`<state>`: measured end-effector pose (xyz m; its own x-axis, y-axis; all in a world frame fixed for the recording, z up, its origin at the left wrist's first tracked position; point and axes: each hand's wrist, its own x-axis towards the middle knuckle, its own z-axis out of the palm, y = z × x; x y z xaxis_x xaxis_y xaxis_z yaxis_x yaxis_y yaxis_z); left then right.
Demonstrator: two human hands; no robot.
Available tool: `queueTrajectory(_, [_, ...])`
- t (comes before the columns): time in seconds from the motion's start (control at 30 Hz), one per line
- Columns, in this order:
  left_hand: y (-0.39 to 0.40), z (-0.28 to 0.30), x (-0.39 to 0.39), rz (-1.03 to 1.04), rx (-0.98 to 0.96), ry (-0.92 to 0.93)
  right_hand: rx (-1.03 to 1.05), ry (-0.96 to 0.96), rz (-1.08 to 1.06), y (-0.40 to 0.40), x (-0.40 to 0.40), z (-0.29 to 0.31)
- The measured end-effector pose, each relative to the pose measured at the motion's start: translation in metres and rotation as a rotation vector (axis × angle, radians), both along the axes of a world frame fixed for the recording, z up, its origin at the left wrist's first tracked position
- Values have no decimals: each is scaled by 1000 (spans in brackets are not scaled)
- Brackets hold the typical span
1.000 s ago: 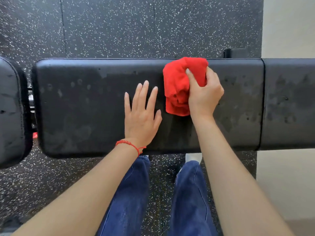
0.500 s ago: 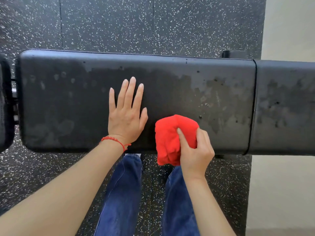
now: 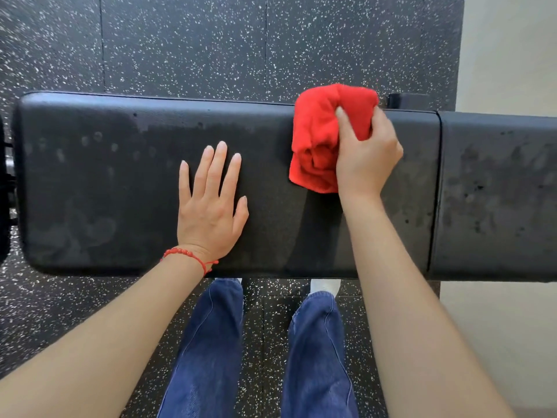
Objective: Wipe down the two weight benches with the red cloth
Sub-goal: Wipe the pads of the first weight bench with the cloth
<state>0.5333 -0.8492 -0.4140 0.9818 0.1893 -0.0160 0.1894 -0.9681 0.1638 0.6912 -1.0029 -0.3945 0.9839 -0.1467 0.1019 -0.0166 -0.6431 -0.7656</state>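
Right hand (image 3: 366, 158) fingers clench bunched red cloth (image 3: 319, 137) – left hand (image 3: 211, 203) flat, released, on grainy bench pad (image 3: 99, 188).

Mount: one wide-angle camera on the person's head.
Facing: forward and steeply down, almost straight over the counter (image 3: 120, 182).
Nearness: close, within arm's reach; both forearms enter from 6 o'clock.
Framing: the counter's pad runs 9 to 3 o'clock across the middle; speckled floor (image 3: 211, 40) fills 12 o'clock; jeans (image 3: 211, 342) at 6 o'clock.
Shared view: single view only.
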Motion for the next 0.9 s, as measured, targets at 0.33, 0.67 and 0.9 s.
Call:
queueTrajectory(0.33, [-26, 9, 11, 91, -59, -30, -94, 132, 22, -68, -117, 17])
queueTrajectory(0.67, [-82, -2, 40, -20, -63, -22, -30, 122, 19, -74, -105, 14])
queueTrajectory(0.9, [-82, 0, 40, -24, -45, -19, -2, -9, -4, -43, 12, 7])
